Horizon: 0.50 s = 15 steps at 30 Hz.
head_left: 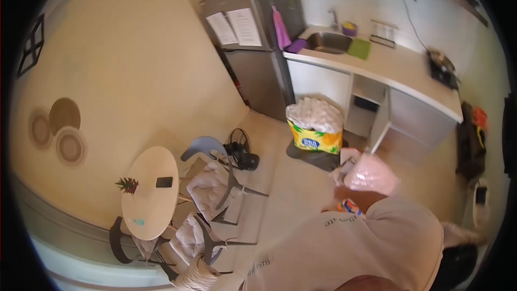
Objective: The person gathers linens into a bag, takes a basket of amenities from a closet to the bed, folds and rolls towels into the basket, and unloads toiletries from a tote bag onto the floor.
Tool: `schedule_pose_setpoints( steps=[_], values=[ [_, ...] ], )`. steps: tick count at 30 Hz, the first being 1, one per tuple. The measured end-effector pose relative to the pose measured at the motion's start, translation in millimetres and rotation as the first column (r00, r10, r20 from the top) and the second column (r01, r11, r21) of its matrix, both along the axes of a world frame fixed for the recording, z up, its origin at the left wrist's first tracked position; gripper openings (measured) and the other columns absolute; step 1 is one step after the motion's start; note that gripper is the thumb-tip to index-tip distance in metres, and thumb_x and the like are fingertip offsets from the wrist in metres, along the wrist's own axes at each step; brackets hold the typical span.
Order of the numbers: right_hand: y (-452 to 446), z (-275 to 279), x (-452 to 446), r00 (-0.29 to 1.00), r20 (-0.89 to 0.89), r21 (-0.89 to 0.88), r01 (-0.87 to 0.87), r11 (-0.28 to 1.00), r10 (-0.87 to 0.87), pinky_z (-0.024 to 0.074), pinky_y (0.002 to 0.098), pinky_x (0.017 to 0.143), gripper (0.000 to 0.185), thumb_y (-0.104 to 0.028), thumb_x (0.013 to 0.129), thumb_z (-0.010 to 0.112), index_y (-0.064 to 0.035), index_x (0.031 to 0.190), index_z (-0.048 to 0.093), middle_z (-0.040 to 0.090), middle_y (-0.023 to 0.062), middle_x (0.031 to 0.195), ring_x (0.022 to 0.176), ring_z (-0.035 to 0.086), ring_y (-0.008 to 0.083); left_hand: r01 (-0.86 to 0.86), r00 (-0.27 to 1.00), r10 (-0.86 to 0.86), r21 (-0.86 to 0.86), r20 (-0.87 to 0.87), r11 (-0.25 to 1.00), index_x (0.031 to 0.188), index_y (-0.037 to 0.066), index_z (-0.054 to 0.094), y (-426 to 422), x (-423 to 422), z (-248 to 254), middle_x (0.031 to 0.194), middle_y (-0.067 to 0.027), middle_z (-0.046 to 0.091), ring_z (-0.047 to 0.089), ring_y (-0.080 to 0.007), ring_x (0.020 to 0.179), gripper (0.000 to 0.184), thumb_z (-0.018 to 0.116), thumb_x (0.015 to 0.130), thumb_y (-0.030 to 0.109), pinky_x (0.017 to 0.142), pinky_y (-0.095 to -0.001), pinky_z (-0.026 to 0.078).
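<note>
Biggest thing here is the kitchen counter (412, 70), w/ a steel sink (328, 43) at its L end and a frying pan (441, 61) on a black hob (442, 80) at the R corner. Cabinet door (380, 125) under the front edge is open. Next: 2-door fridge (258, 70) beside the counter's L end. Then the oval-looking table (151, 196), w/ padded chairs (209, 187) along its R side, and a black fan (245, 151) behind those.

Person's tee (344, 248) fills the bottom. Upper arm is in the sleeve; the bare forearm (371, 200) runs sideways from it, bent in front of the chest, just below the pink plastic bag (374, 173). That bag's in front of the open cabinet door; can't tell if it's on the floor or held up. Yellow pack (315, 139) stands on a dark mat (301, 153) near it, in front of the counter.

Text: tee reads "Elevate", plus a 2nd line too warped to read fully. Yellow pack has a blue oval logo, lettering illegible, w/ orange & green print. Papers (244, 27) on the fridge door: print's too tiny.

Smaller: phone (164, 182) by the table's R edge, potted plant (127, 185) at its L edge.

Hands: one hand (341, 192) partly shows at the bag's lower L edge, blurry. Can't tell L or R, how far open, or if it's gripping; other one's hidden afaict.
</note>
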State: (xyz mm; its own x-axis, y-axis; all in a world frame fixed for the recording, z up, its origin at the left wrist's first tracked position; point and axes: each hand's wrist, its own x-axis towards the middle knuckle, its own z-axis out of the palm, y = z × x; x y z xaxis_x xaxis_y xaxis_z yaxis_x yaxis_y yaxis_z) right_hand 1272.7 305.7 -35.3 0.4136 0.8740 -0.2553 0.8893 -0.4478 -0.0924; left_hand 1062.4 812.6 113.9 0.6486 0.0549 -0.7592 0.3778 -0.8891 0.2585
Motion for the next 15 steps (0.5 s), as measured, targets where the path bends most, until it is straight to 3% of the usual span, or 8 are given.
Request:
schedule_pose_setpoints(
  steps=[2,5,8,10,11,12,14,15],
  values=[
    [-52.6,70.0,-21.5,0.886,-0.047,0.151,0.463,0.873,-0.462,0.0484,0.0433,0.066,0.02,-0.024,0.074,0.057,-0.007,0.077,0.067,0.065,0.0135,0.077,0.072,0.062,0.0326,0.1,0.995,-0.1,0.023,-0.005,0.995,0.106,0.005,0.062,2.5,0.9,5.0,0.097,-0.0174,0.065,0.063,-0.0333,0.089,0.03,0.05,0.088,0.026,0.073,-0.0414,0.051],
    [-91.8,135.5,-74.1,0.111,-0.197,-0.01,0.993,0.116,-0.974,0.0495,0.0443,0.076,0.028,-0.024,0.076,0.053,-0.0012,0.085,0.068,0.065,0.0233,0.09,0.084,0.064,0.0369,0.286,0.958,-0.288,0.068,0.015,0.956,0.106,0.005,0.061,0.8,9.1,9.2,0.097,-0.0168,0.065,0.063,-0.0325,0.088,0.029,0.051,0.088,0.025,0.072,-0.0408,0.052],
    [-118.1,133.2,-118.5,0.007,-0.171,-0.031,0.999,0.013,-0.985,0.0498,0.0431,0.078,0.029,-0.022,0.075,0.051,-0.0026,0.088,0.069,0.065,0.0221,0.093,0.087,0.064,0.0358,0.535,0.834,-0.544,0.111,0.094,0.838,0.107,0.006,0.061,-18.4,29.6,11.4,0.097,-0.0161,0.065,0.064,-0.0318,0.087,0.028,0.051,0.088,0.025,0.071,-0.0402,0.052],
    [-125.4,127.9,-139.9,0.333,-0.121,-0.289,0.889,0.355,-0.935,0.0492,0.0417,0.082,0.03,-0.022,0.077,0.053,-0.0024,0.094,0.068,0.065,0.0205,0.098,0.092,0.063,0.0347,0.605,0.769,-0.609,0.086,0.193,0.792,0.107,0.006,0.061,-37.1,49.7,7.5,0.097,-0.0157,0.065,0.064,-0.0313,0.086,0.028,0.052,0.088,0.024,0.071,-0.0398,0.052],
    [-125.6,123.5,-147.8,0.488,-0.127,-0.407,0.768,0.494,-0.864,0.0489,0.0411,0.083,0.03,-0.022,0.078,0.054,-0.0023,0.096,0.068,0.065,0.0196,0.101,0.094,0.063,0.0342,0.021,0.999,-0.001,-0.429,0.047,0.903,0.109,0.007,0.06,-40.8,51.4,-1.6,0.102,-0.0134,0.064,0.063,-0.0285,0.089,0.028,0.051,0.088,0.023,0.074,-0.0387,0.051],
    [-124.1,116.1,-157.3,0.36,-0.164,-0.382,0.835,0.396,-0.918,0.0491,0.0411,0.083,0.03,-0.022,0.077,0.054,-0.0027,0.096,0.068,0.065,0.0197,0.101,0.093,0.063,0.0347,-0.57,0.785,0.545,-0.688,-0.294,0.449,0.111,0.007,0.059,-46.7,53.2,-6.8,0.107,-0.0111,0.062,0.062,-0.0258,0.091,0.028,0.051,0.089,0.023,0.078,-0.0375,0.049],
    [-122.7,105.7,-170.0,0.11,-0.241,-0.337,0.922,0.189,-0.964,0.0492,0.041,0.082,0.03,-0.021,0.076,0.054,-0.0029,0.095,0.068,0.064,0.0197,0.101,0.094,0.062,0.0353,-0.713,0.648,0.617,-0.639,-0.446,0.287,0.119,0.007,0.054,-102.3,72.1,82.1,0.118,-0.0084,0.057,0.058,-0.0215,0.102,0.032,0.05,0.091,0.023,0.089,-0.0352,0.044],
    [-130.5,112.6,-163.0,0.054,-0.242,-0.338,0.931,0.136,-0.969,0.049,0.0409,0.082,0.03,-0.021,0.076,0.054,-0.0028,0.095,0.068,0.064,0.0197,0.102,0.094,0.062,0.0353,-0.616,0.732,0.556,-0.731,-0.394,0.294,0.119,0.007,0.053,-127.1,93.2,124.7,0.118,-0.0087,0.057,0.056,-0.0205,0.106,0.032,0.05,0.091,0.022,0.092,-0.0343,0.041]
  ],
)
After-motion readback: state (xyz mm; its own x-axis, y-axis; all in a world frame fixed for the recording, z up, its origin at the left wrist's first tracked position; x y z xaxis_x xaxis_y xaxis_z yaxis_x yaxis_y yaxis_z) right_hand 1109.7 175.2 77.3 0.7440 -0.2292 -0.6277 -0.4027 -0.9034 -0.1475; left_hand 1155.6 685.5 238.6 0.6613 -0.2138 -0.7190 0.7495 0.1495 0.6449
